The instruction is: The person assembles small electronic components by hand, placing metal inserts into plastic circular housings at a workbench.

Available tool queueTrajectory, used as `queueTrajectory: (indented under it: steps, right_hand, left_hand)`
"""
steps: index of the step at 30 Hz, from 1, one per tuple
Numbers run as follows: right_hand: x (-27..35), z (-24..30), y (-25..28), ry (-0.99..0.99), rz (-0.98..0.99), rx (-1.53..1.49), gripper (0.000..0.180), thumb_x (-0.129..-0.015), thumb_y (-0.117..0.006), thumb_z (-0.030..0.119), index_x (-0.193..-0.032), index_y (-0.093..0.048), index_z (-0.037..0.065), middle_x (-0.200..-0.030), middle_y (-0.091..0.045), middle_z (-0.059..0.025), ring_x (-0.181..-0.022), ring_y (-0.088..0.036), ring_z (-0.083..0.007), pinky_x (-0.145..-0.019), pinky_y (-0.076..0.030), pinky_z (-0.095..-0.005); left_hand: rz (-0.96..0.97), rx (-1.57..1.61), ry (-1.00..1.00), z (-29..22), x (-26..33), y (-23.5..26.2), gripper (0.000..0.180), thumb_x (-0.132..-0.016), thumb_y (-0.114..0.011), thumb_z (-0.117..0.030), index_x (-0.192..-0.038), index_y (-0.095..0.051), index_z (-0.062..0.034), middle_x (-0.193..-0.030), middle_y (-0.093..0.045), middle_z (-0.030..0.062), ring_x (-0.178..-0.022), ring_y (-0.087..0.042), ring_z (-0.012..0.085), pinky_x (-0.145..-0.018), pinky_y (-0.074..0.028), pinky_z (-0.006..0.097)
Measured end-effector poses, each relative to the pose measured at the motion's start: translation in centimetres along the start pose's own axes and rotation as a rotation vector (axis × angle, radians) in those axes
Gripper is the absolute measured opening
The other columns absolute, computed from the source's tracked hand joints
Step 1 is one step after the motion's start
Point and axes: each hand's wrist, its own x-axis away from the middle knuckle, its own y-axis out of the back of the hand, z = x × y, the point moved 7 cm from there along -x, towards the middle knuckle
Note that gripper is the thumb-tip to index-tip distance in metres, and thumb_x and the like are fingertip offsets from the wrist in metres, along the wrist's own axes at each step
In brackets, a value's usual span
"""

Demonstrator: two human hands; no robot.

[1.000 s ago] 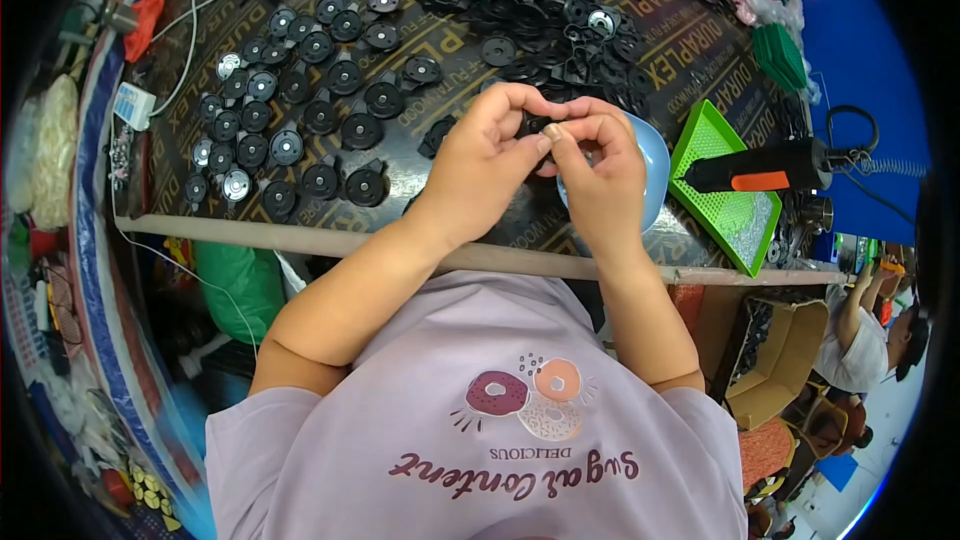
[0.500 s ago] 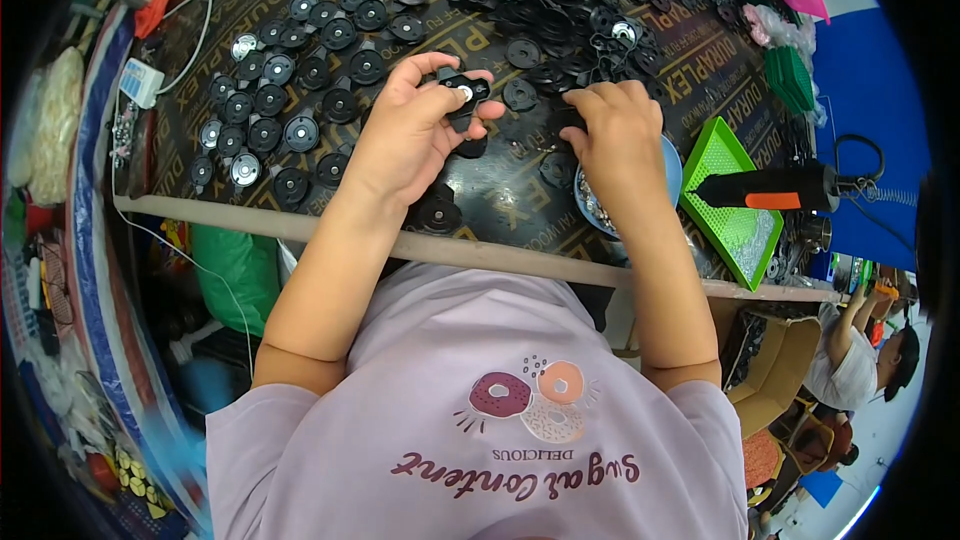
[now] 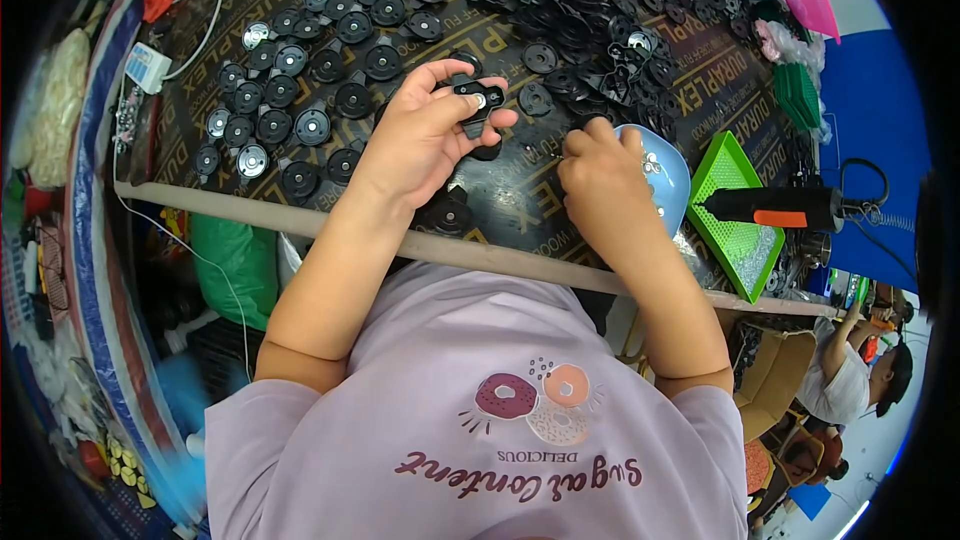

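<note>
My left hand point(image 3: 425, 135) grips a black plastic part point(image 3: 480, 105) with a small silver disc at its centre; the thumb presses near that disc. To its right, my right hand point(image 3: 607, 180) is closed, its fingers curled together low over the table. What the fingertips hold, if anything, is too small or hidden to make out. Right against this hand lies a light-blue dish point(image 3: 672, 175) with small shiny metal pieces in it, partly covered by the hand. Below my left hand, another black part point(image 3: 447, 212) rests near the table edge.
Round black parts point(image 3: 313, 126) with metal centres cover the left of the table point(image 3: 520, 210). A heap of black pieces point(image 3: 600, 65) lies at the back. At right, a black-and-orange power screwdriver point(image 3: 775, 208) extends over a green tray point(image 3: 722, 175). A person point(image 3: 845, 380) sits beyond.
My right hand has drawn back toward me and its fingers have curled together, uncovering more of the blue dish. My left hand keeps its hold on the black part. The whole view has shifted slightly.
</note>
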Motion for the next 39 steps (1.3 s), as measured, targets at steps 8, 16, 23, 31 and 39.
queueTrajectory:
  steps: [8,16,23,31,39]
  right_hand:
    - [-1.3,-2.6,-0.1,-0.167,-0.052,-0.361,0.021,-0.063,-0.08,0.009,-0.082,-0.071,0.009,-0.096,-0.066,-0.0031,-0.095,-0.055,-0.0264,-0.083,-0.039,-0.0382]
    - [-2.3,-1.0,-1.6,-0.039,0.095,-0.261,0.039,-0.061,-0.077,0.0,-0.097,-0.066,0.006,-0.099,-0.064,-0.0068,-0.1,-0.054,-0.0286,-0.088,-0.041,-0.039]
    - [-2.6,-1.0,-1.5,-0.023,0.1,-0.213,0.041,-0.061,-0.076,0.0,-0.1,-0.063,0.005,-0.097,-0.062,-0.0083,-0.1,-0.054,-0.0291,-0.087,-0.04,-0.0401]
    - [-0.3,1.5,-1.0,-0.002,-0.028,-0.281,0.031,-0.068,-0.064,-0.003,-0.098,-0.059,0.004,-0.093,-0.056,-0.014,-0.086,-0.057,-0.0325,-0.07,-0.05,-0.0418]
    - [3.1,3.0,-0.2,0.092,-0.197,-0.545,0.038,-0.069,-0.071,0.001,-0.106,-0.061,0.0,-0.109,-0.06,-0.0159,-0.093,-0.057,-0.034,-0.08,-0.05,-0.0417]
  left_hand:
    - [0.01,-0.027,-0.026,-0.5,0.0,0.0,0.034,-0.091,-0.052,0.001,-0.121,-0.038,-0.0024,-0.119,-0.058,0.024,-0.094,-0.067,0.0301,-0.073,-0.056,0.035]
    - [0.033,-0.008,0.001,0.0,-0.2,-0.9,0.035,-0.091,-0.052,0.001,-0.122,-0.037,-0.0017,-0.12,-0.058,0.0251,-0.095,-0.067,0.0311,-0.078,-0.057,0.039]
    - [0.063,0.013,0.01,0.5,-0.3,-1.4,0.03,-0.093,-0.049,0.001,-0.122,-0.045,-0.0025,-0.121,-0.059,0.025,-0.099,-0.067,0.0328,-0.08,-0.057,0.037]
    - [0.052,0.009,0.028,0.5,-0.5,-1.3,0.036,-0.092,-0.051,0.001,-0.124,-0.035,-0.0008,-0.12,-0.058,0.0255,-0.094,-0.067,0.0308,-0.078,-0.057,0.038]
    - [0.062,0.012,0.038,0.8,-0.5,-1.0,0.036,-0.092,-0.052,0.001,-0.124,-0.036,-0.0006,-0.119,-0.058,0.0248,-0.095,-0.067,0.0313,-0.079,-0.057,0.039]
